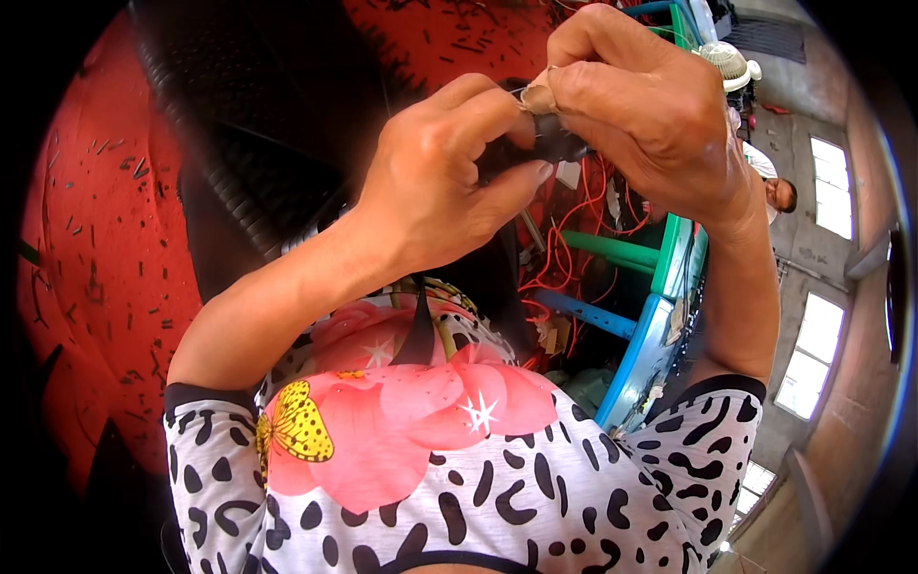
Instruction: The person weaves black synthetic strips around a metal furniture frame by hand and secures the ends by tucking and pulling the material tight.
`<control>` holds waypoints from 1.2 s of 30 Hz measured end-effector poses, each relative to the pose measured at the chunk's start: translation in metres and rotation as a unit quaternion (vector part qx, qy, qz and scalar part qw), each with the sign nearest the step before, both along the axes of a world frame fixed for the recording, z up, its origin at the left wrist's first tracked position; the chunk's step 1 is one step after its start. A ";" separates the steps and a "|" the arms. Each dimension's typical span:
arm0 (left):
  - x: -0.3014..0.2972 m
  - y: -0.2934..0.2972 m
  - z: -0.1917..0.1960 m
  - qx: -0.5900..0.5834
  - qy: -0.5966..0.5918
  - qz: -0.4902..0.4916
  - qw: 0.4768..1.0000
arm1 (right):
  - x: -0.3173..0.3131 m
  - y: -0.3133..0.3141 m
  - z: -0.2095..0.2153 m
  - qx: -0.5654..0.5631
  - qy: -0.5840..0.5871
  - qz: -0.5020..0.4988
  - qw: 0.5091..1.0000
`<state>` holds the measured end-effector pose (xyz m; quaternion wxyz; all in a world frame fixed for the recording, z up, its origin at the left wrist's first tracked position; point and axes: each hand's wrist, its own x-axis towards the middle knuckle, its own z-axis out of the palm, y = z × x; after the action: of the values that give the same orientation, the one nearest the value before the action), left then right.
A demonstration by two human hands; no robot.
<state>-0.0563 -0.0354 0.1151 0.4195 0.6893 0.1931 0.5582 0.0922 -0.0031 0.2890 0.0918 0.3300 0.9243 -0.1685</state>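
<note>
My left hand [445,163] and my right hand [650,120] are raised close together in front of me at the upper middle. Between their fingertips is a small, dark, glossy piece [557,142], mostly hidden by the fingers, so its kind does not show. The fingers of both hands are bent and pinched around it. A tan wrapping [538,96], perhaps tape or a finger cover, sits at the right hand's fingertips.
Left of my hands stands a dark, ribbed-edged container [239,201]. Red sheeting [105,287] strewn with black scraps lies beyond it. Red cords [564,251] tangle by a green and blue metal frame [636,359]. A fan [724,65] and another person [765,177] are farther right.
</note>
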 end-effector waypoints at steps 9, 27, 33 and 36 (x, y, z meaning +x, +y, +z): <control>-0.004 0.004 -0.012 -0.039 -0.022 0.010 0.999 | -0.003 -0.017 -0.050 -0.041 0.138 -0.179 0.973; -0.008 0.005 -0.011 -0.180 -0.012 -0.103 0.978 | 0.006 -0.014 -0.051 -0.112 0.132 -0.213 0.962; -0.007 0.004 -0.006 -0.160 -0.015 -0.084 0.983 | 0.004 -0.012 -0.046 -0.080 0.087 -0.157 0.980; -0.007 0.005 -0.003 -0.161 -0.015 -0.076 0.984 | 0.007 -0.014 -0.048 -0.070 0.144 -0.198 0.967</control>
<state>-0.0634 -0.0307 0.1119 0.5691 0.6170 0.2211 0.4966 0.0991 -0.0175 0.2407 -0.0550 0.4717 0.8296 -0.2937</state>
